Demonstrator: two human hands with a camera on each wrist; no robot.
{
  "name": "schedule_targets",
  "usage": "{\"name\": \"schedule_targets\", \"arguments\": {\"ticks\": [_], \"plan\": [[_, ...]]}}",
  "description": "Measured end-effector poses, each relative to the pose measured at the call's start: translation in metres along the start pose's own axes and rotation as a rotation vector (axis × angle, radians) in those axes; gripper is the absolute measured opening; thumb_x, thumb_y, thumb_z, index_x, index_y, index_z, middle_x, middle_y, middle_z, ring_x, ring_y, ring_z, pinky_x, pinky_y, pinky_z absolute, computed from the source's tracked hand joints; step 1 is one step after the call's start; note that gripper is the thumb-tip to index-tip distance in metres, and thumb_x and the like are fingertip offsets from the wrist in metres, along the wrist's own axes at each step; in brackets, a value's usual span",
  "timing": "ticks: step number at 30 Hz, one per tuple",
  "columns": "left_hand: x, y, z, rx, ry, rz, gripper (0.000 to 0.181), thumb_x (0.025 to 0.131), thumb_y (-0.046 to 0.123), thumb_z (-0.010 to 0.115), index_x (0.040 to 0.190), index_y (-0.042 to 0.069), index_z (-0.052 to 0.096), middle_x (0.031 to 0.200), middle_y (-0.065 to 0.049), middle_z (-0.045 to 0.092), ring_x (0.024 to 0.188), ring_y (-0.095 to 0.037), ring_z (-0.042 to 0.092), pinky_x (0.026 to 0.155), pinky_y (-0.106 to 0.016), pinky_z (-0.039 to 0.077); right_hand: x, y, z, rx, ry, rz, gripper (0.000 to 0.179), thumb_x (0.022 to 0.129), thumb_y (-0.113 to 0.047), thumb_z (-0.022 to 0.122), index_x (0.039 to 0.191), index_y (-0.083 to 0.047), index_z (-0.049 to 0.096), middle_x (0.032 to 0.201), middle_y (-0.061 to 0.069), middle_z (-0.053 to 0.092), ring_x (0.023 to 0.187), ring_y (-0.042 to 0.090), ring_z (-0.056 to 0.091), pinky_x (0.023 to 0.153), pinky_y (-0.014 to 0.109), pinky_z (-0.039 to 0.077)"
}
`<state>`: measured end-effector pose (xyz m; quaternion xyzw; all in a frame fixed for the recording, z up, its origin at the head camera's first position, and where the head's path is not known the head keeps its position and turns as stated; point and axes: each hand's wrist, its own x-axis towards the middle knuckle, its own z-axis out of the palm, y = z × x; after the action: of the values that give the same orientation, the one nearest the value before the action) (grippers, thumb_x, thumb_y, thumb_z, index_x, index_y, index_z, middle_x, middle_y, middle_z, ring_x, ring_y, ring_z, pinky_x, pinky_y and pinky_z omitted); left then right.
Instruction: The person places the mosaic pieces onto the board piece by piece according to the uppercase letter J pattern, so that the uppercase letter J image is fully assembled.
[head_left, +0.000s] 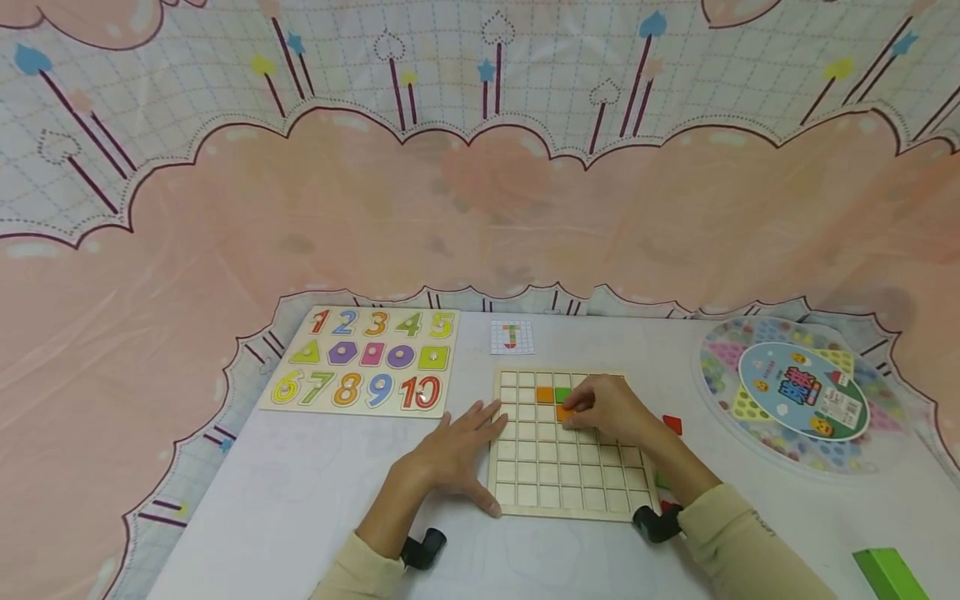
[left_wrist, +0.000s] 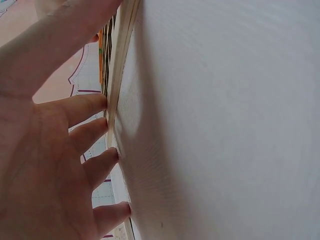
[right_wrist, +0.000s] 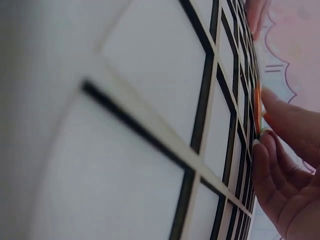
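A wooden grid board (head_left: 527,495) lies on the table. In its upper part sit an orange square tile (head_left: 545,395) and a green square tile (head_left: 562,394). My right hand (head_left: 609,410) pinches another orange tile (head_left: 562,412) just below the green one, its fingertips down at the grid. The fingertips hide part of both tiles. My left hand (head_left: 453,454) rests at the board's left side with fingers spread, touching the frame; the left wrist view shows these straight fingers (left_wrist: 90,135) along the board's edge.
Behind the board lies a small pattern card (head_left: 512,337) with a coloured J-like figure. A number and shape puzzle (head_left: 390,321) lies at the left. A round clear package (head_left: 802,392) lies at the right, a green block (head_left: 890,573) at front right. Red pieces (head_left: 672,425) peek out beside my right forearm.
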<state>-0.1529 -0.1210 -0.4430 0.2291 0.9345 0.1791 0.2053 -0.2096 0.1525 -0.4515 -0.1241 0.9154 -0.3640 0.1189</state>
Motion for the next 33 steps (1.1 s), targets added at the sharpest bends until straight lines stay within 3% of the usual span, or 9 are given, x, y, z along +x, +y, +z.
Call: {"name": "schedule_targets", "arguments": {"ticks": [13, 23, 27, 33], "plan": [[-0.001, 0.001, 0.0, -0.006, 0.002, -0.002, 0.122, 0.057, 0.048, 0.098, 0.159, 0.016, 0.038, 0.173, -0.001, 0.021, 0.162, -0.028, 0.017, 0.129, -0.065, 0.014, -0.005, 0.001, -0.018, 0.042, -0.022, 0.058, 0.043, 0.081, -0.028, 0.087, 0.119, -0.013, 0.073, 0.115, 0.006, 0.072, 0.105, 0.023, 0.061, 0.092, 0.037, 0.054], [-0.001, 0.001, 0.0, -0.011, -0.002, 0.004, 0.122, 0.057, 0.048, 0.097, 0.159, 0.016, 0.037, 0.173, -0.001, 0.02, 0.162, -0.029, 0.016, 0.13, -0.065, 0.013, -0.034, 0.008, -0.036, 0.031, -0.002, 0.005, 0.047, 0.085, -0.028, 0.083, 0.126, -0.009, 0.069, 0.126, 0.011, 0.072, 0.113, 0.027, 0.063, 0.097, 0.049, 0.057], [-0.001, 0.001, 0.0, -0.003, -0.002, 0.006, 0.123, 0.057, 0.049, 0.097, 0.159, 0.016, 0.037, 0.173, -0.001, 0.02, 0.162, -0.029, 0.016, 0.13, -0.064, 0.013, -0.048, 0.015, -0.049, 0.021, 0.008, -0.012, 0.048, 0.086, -0.027, 0.083, 0.128, -0.009, 0.068, 0.127, 0.014, 0.07, 0.115, 0.029, 0.062, 0.094, 0.045, 0.059], [-0.001, 0.0, 0.0, 0.002, -0.004, 0.001, 0.123, 0.057, 0.049, 0.097, 0.159, 0.016, 0.037, 0.173, -0.001, 0.02, 0.162, -0.028, 0.016, 0.13, -0.064, 0.013, -0.068, 0.028, -0.074, 0.011, 0.039, -0.043, 0.048, 0.087, -0.024, 0.081, 0.129, -0.007, 0.067, 0.126, 0.017, 0.07, 0.115, 0.034, 0.064, 0.084, 0.025, 0.059]]}}
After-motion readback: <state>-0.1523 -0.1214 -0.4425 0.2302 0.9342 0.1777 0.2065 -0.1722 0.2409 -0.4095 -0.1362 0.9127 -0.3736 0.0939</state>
